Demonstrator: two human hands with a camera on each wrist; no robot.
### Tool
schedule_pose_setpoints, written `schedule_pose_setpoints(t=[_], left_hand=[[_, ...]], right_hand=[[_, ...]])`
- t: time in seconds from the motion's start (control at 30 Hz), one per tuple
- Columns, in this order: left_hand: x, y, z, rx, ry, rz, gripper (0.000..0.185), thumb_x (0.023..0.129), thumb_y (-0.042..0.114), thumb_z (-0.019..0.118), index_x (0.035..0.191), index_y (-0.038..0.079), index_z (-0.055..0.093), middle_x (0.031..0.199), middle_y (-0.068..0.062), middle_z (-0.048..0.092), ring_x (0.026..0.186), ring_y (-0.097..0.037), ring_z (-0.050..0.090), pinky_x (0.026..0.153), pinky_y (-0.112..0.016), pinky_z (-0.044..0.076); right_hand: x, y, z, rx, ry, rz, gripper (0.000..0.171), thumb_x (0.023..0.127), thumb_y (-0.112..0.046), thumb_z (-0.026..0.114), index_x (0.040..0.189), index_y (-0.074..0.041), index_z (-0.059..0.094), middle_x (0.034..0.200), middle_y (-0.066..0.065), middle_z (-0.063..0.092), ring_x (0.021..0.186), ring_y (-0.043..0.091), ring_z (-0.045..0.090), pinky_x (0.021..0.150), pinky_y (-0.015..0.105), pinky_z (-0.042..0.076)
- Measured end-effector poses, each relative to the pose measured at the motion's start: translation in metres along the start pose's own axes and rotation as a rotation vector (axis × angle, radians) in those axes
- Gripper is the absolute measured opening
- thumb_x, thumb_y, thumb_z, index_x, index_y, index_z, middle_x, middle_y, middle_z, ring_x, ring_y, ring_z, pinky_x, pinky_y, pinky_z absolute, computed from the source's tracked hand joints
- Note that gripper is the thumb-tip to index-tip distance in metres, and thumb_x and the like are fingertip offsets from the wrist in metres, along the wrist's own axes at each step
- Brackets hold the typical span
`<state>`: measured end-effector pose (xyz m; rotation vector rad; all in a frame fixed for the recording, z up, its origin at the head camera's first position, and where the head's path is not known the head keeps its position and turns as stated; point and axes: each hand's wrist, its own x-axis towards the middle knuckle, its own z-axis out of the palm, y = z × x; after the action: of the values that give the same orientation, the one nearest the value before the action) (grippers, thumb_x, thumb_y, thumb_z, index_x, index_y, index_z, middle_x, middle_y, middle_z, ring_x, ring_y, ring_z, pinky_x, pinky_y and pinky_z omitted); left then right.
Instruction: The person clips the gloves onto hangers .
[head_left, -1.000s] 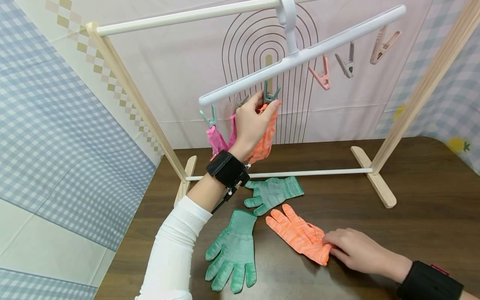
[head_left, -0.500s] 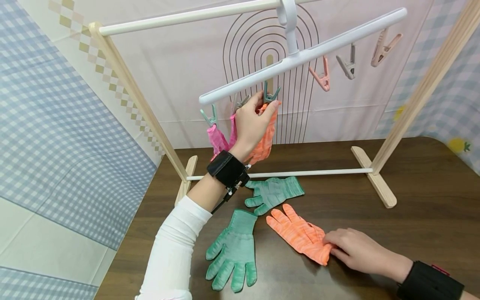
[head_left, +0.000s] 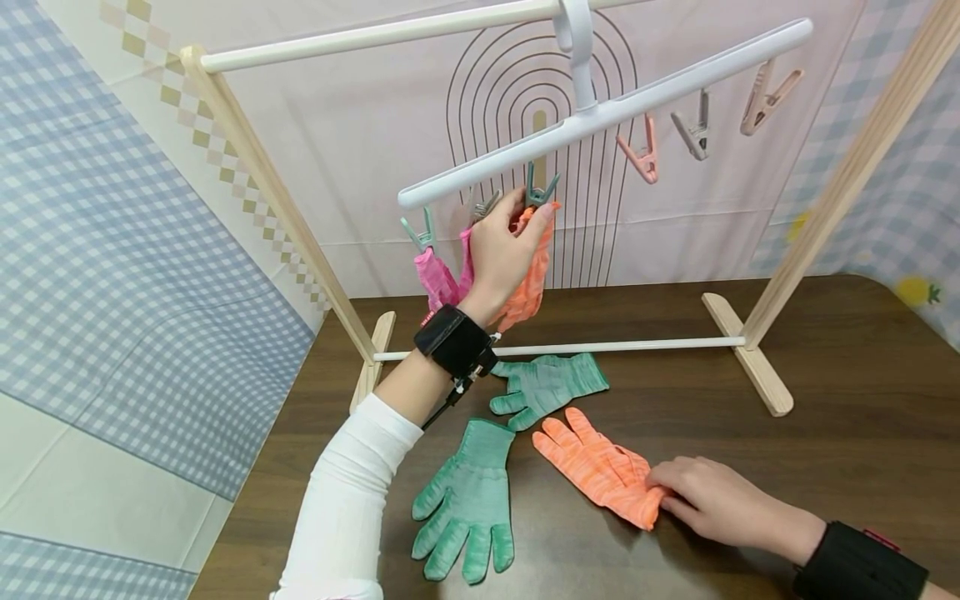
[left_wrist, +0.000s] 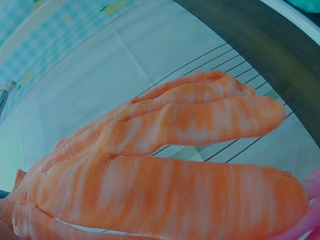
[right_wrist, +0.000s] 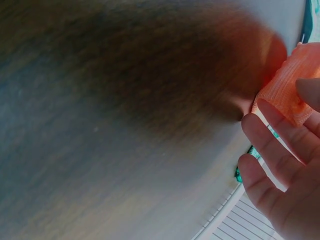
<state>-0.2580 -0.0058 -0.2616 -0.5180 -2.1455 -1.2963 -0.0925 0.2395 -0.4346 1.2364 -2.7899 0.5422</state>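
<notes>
Up at the clip, the hanging orange glove (head_left: 529,275) points fingers-down.

We note knit cloth, matt and streaky, on the orange glove (head_left: 600,468) and green glove (head_left: 465,500). Table (head_left: 840,400): dark wood grain, slight sheen. Hanger (head_left: 600,112): smooth white plastic; its pegs (head_left: 645,154) plastic too. Rack posts (head_left: 277,200): pale bare wood.
</notes>
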Motion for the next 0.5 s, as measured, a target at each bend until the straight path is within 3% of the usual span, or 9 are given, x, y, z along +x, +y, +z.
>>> schedule_pose_setpoints(t=[0.5], left_hand=[[-0.007,-0.011,-0.002,0.026,0.01,-0.001,0.038,0.086,0.031,0.055,0.119,0.011,0.055,0.107,-0.003,0.064,0.092,-0.008,0.06,0.075,-0.018,0.046]], right_hand=[[0.0,-0.003,0.0,0.007,0.022,-0.015,0.017,0.076,-0.01,0.064,0.089,-0.021,0.061,0.083,-0.017,0.055,0.073,-0.003,0.049,0.058,0.023,0.042]])
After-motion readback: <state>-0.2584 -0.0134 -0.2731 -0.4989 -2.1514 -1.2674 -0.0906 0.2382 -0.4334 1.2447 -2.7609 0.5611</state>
